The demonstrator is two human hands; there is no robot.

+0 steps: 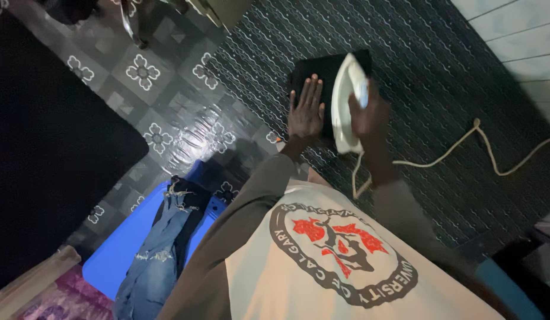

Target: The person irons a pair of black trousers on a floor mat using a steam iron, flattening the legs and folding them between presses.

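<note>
A small folded black cloth (325, 70) lies on a dark patterned mat (417, 65) on the floor. My left hand (306, 106) rests flat on the cloth's left part, fingers spread. My right hand (370, 112) grips the handle of a white electric iron (345, 101), which stands on the right side of the cloth. The iron's pale cord (459, 145) trails right across the mat. My shirt with a round printed emblem fills the lower middle of the view.
A blue plastic surface (118, 252) at lower left bears torn blue jeans (162, 249). A glossy tiled floor with flower motifs (168, 112) lies left of the mat. A large black shape (44, 148) sits at far left, a pale tiled wall (518, 35) at upper right.
</note>
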